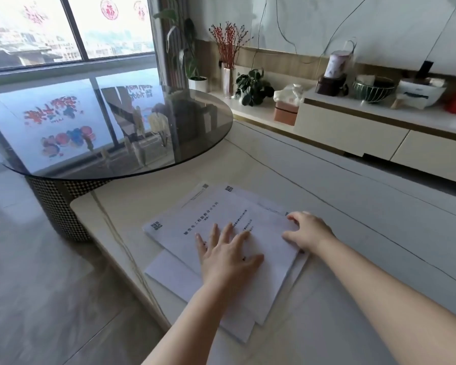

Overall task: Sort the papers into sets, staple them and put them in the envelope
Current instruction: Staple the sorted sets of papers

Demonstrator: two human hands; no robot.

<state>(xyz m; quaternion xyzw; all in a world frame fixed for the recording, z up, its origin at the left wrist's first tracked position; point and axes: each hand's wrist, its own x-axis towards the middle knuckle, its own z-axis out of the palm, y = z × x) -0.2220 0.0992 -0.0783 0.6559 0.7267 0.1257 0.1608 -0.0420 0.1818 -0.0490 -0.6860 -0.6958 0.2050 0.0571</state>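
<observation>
My left hand [228, 255] lies flat, fingers spread, on the papers [184, 233] stacked on the pale counter [353, 259]; my right hand [308, 230] grips their far edge.

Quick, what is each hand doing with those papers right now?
Left hand: open, fingers spread flat, pressing on the top sheet.
Right hand: fingers curled over the right edge of the paper stack, gripping it.
</observation>
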